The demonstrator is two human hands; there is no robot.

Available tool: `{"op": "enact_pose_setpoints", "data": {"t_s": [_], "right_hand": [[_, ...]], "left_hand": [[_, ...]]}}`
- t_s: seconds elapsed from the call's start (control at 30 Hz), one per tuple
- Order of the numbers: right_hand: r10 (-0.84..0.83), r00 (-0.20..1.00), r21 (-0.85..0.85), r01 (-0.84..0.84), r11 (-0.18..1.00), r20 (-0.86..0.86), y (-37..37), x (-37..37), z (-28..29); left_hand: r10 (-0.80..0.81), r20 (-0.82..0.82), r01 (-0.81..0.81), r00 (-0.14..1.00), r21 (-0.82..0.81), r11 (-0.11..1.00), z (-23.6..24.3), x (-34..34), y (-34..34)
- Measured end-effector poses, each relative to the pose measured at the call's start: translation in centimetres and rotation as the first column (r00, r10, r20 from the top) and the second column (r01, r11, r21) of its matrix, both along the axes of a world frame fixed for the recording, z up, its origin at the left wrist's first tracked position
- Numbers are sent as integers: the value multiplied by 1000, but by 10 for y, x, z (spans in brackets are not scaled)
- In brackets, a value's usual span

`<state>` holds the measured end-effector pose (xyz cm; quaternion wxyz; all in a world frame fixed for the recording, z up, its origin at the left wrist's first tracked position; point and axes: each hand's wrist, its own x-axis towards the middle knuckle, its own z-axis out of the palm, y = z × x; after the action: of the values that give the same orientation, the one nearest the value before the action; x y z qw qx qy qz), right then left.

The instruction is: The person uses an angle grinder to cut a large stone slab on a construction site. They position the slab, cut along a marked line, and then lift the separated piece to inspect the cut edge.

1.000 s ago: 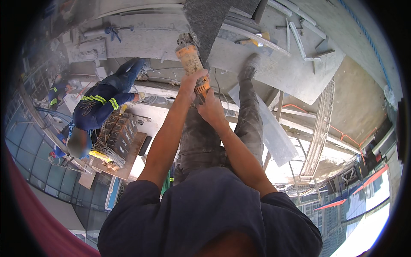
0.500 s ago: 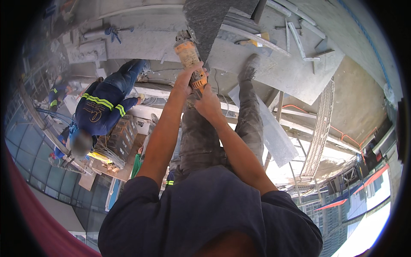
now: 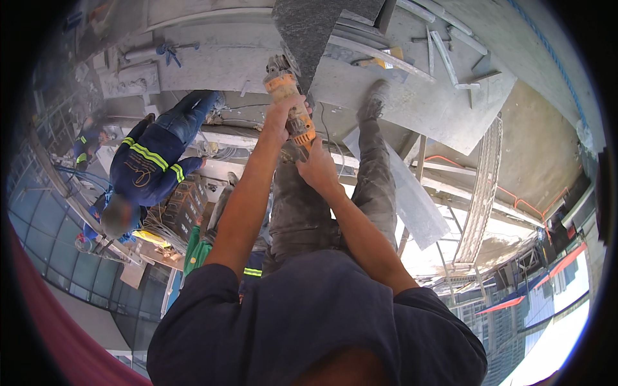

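Note:
With both hands I hold an orange, dust-covered angle grinder [image 3: 281, 83]. My left hand [image 3: 280, 118] wraps round its body behind the head. My right hand [image 3: 317, 166] is closed on its rear end, nearer to me. The grinder's disc stands at the edge of a dark grey stone slab [image 3: 308, 31] with a pointed near corner; whether it touches the slab I cannot tell. A thin cable [image 3: 327, 125] runs down beside the tool.
To the right lie a yellow-handled brush [image 3: 388, 58] and several pale metal strips [image 3: 444, 58]. A blue caulking gun [image 3: 168, 53] lies at the far left. A co-worker [image 3: 147, 157] in a reflective-striped shirt bends at the left. A perforated metal plank [image 3: 479, 193] slopes at the right.
The grinder has shifted slightly, its head a little farther right and nearer me. The co-worker at the left has moved slightly left, and more of a green-sleeved person shows below.

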<state>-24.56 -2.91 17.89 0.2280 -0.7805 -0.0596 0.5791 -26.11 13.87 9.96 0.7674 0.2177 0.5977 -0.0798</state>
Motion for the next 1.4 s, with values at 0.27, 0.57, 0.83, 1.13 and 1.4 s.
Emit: {"op": "enact_pose_setpoints", "data": {"t_s": [0.27,0.57,0.83,1.13,1.4], "right_hand": [[7,1000,-11,-7,1000,0,-7,0,4],[4,1000,25,-4,1000,15,7,8,-5],[28,998,23,-29,999,58,23,15,-13],[3,1000,2,-3,1000,1,9,10,-3],[29,1000,5,-29,1000,8,-11,0,1]], "left_hand": [[0,-14,0,1000,9,1000,4,-1,-7],[3,-1,-3,1000,7,1000,-12,7,10],[-25,-27,25,999,12,1000,-18,16,25],[-12,-21,13,1000,53,999,1,13,8],[9,-43,-8,999,24,1000,6,2,-8]]}}
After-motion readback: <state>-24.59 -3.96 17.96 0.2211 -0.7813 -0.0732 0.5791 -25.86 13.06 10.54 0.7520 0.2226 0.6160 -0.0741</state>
